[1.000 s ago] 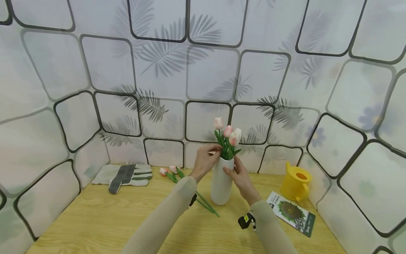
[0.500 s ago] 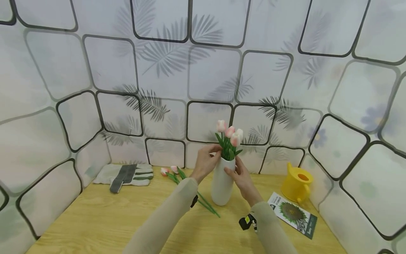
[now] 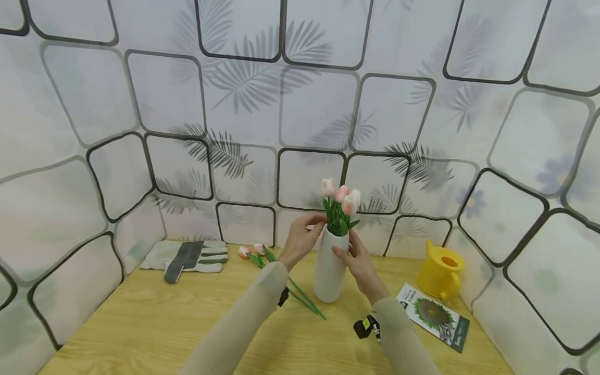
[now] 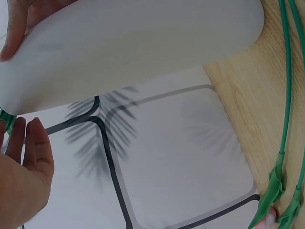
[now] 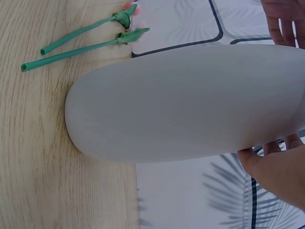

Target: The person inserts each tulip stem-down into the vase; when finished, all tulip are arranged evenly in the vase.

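Observation:
A tall white vase point(image 3: 330, 271) stands upright on the wooden table, with several pink and white tulips point(image 3: 341, 194) in its mouth. My right hand point(image 3: 360, 263) grips the vase's upper right side, thumb in front and fingers behind. My left hand point(image 3: 302, 237) is at the left of the rim, its loosely bent fingers point(image 4: 38, 143) close beside the green leaves point(image 4: 6, 117); whether they touch is unclear. Two more tulips point(image 3: 300, 297) lie on the table left of the vase, partly behind my left forearm; their stems point(image 5: 71, 53) also show in the right wrist view.
A grey and white work glove point(image 3: 189, 258) lies at the back left of the table point(image 3: 140, 323). At the right are a yellow watering can point(image 3: 439, 271) and a seed packet point(image 3: 433, 315). Patterned fabric walls point(image 3: 244, 177) enclose the back and sides.
My left hand has drawn slightly left from the tulips at the rim. The right hand keeps its grip on the vase. The head view has shifted a little.

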### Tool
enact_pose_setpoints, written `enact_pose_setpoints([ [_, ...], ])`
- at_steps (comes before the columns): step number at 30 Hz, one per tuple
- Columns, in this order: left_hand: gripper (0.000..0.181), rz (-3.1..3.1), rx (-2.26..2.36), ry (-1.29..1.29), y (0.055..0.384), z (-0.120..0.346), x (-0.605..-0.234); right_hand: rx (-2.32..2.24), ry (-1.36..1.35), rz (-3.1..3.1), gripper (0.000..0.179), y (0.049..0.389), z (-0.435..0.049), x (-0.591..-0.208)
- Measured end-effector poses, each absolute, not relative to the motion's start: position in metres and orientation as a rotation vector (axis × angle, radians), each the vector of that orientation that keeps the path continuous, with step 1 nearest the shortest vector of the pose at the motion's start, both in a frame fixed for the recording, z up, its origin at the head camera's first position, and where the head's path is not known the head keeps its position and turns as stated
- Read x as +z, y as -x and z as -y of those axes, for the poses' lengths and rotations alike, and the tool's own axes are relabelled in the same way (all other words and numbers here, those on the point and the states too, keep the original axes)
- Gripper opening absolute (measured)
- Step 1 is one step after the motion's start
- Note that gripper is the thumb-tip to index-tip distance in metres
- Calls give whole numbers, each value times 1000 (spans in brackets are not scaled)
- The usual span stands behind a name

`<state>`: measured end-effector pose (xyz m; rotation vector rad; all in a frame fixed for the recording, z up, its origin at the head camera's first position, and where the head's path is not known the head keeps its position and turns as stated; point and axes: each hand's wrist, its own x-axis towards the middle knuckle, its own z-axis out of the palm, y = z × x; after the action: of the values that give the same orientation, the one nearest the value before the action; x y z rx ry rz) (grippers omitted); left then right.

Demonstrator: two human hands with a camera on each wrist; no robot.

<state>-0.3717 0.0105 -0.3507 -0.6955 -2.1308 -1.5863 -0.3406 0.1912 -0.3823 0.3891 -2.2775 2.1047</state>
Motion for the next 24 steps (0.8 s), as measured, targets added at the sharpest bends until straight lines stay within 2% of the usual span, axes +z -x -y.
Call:
enact_pose_setpoints([
  [10,15,2078,-1805,695,377,5,-366,2054,-389,2270,80,345,-192,-392],
  [20,25,2172,-2065,665,375,28,-381,2046,-376,2279,81,346,-193,-393],
  [24,24,2242,-2088,669,377,40,-391,2058,-366,2294,81,347,-193,-392],
])
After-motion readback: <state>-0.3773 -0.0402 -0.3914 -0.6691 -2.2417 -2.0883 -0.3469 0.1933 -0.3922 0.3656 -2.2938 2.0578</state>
